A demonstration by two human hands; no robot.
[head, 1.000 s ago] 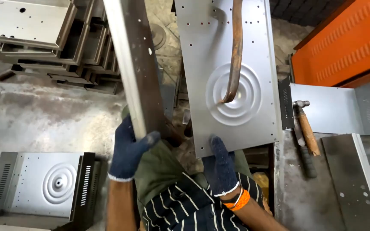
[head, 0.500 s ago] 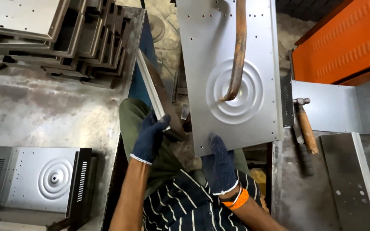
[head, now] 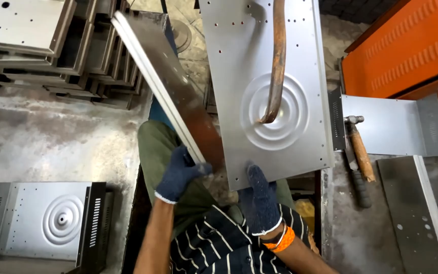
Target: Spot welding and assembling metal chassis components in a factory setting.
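- Left hand (head: 178, 175), in a dark knit glove, is closed on the lower end of a long folded metal strip (head: 171, 96), which tilts up and away toward the stack of pressed panels (head: 51, 45) on the floor's far left.
- Right hand (head: 259, 200), gloved alike, lies with fingers spread on the near edge of a flat grey sheet panel (head: 290, 66) stamped with concentric rings; it presses, gripping nothing.
- A rusty curved rod (head: 278, 61) rests on the panel, its tip in the rings.
- A finished panel (head: 46, 223) lies at the floor's near-left corner; a hammer (head: 358, 147) lies just right of the flat panel.
- Judgement: the strip is being brought to the panel's left edge; the next move calls for square alignment while the right hand steadies the sheet.
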